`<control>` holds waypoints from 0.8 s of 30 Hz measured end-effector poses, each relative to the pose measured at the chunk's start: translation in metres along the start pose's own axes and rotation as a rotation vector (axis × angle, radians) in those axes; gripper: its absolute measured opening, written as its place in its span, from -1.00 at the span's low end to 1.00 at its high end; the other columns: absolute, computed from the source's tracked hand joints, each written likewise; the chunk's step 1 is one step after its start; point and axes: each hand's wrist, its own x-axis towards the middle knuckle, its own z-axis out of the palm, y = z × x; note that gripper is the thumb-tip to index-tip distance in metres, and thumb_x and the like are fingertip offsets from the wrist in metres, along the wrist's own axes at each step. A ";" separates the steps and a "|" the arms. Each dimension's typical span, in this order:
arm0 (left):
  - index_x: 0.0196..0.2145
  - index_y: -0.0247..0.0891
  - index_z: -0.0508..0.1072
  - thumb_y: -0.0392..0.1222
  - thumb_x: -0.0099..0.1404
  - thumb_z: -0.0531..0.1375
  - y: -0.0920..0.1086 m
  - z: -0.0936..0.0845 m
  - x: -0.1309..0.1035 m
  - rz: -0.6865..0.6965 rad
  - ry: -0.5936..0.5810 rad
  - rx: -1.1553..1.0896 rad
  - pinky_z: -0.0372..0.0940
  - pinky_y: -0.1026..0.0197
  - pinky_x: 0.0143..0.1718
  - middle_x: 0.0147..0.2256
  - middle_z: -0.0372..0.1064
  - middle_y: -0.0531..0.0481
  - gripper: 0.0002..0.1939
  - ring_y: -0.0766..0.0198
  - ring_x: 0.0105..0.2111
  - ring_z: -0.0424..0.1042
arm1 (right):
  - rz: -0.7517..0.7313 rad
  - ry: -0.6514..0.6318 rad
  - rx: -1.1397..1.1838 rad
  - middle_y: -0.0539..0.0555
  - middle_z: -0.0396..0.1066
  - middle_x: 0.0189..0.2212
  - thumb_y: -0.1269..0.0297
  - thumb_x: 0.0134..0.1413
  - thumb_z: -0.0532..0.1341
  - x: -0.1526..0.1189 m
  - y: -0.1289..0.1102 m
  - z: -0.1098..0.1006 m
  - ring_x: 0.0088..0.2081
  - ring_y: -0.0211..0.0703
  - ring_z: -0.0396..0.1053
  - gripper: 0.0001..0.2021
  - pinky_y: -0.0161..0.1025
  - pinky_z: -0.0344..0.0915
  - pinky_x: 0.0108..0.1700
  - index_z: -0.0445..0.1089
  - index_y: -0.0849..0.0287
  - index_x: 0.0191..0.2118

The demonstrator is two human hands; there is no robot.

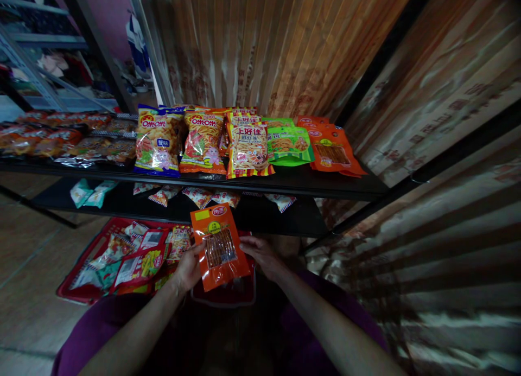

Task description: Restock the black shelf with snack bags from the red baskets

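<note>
Head view: my left hand (pixel 189 268) and right hand (pixel 262 255) grip the orange packet (pixel 221 248) at seven o'clock! Looks like mid-handling; next move wants both edges steady.

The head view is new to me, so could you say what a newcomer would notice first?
Probably the orange packet, low centre, in the left hand with the right hand at its other edge. Above, colourful snack bags line a black shelf; a loaded red basket sits lower left.
</note>
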 end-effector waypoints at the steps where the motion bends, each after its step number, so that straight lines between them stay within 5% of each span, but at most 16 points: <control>1: 0.04 -0.39 0.31 -0.32 0.24 0.08 0.002 -0.001 0.000 0.003 -0.007 -0.018 0.30 -0.02 -0.02 -0.19 0.50 -0.20 -0.61 0.06 -0.19 0.50 | 0.013 -0.037 -0.023 0.08 0.51 -0.27 0.05 -0.30 0.39 -0.001 0.001 -0.001 -0.25 -0.11 0.45 -0.54 -0.16 0.31 -0.13 0.47 0.18 -0.21; 8: 0.07 -0.39 0.28 -0.31 0.26 0.07 0.007 -0.005 0.004 0.025 -0.027 -0.069 0.27 -0.04 0.01 -0.16 0.49 -0.19 -0.59 0.05 -0.15 0.48 | 0.055 -0.207 -0.170 0.05 0.48 -0.37 0.10 -0.21 0.31 -0.005 0.009 0.000 -0.40 -0.25 0.40 -0.62 -0.30 0.29 -0.34 0.45 0.22 -0.23; 15: 0.09 -0.38 0.27 -0.29 0.26 0.09 0.008 -0.005 0.003 0.024 -0.084 -0.085 0.24 -0.04 0.05 -0.14 0.48 -0.19 -0.58 0.05 -0.12 0.47 | 0.032 -0.206 -0.230 0.03 0.45 -0.38 0.20 -0.08 0.19 -0.001 0.015 0.000 -0.43 -0.28 0.36 -0.68 -0.28 0.29 -0.34 0.39 0.22 -0.16; 20: 0.09 -0.34 0.27 -0.25 0.26 0.11 0.000 -0.005 0.006 0.065 -0.110 -0.060 0.22 -0.05 0.06 -0.09 0.46 -0.19 -0.57 0.04 -0.09 0.44 | -0.380 0.147 -0.681 0.16 0.32 0.01 0.36 -0.06 0.16 -0.006 0.013 0.009 0.02 -0.05 0.27 -0.50 -0.02 0.18 0.09 0.26 0.12 0.08; 24: 0.09 -0.30 0.29 -0.16 0.26 0.12 -0.012 -0.003 0.008 0.055 -0.173 -0.015 0.19 -0.03 0.08 -0.01 0.40 -0.19 -0.56 0.03 0.00 0.37 | -0.513 0.011 -0.856 0.17 0.28 0.07 0.25 0.04 0.15 -0.015 0.012 0.021 0.11 -0.01 0.21 -0.50 -0.01 0.12 0.16 0.22 0.11 0.15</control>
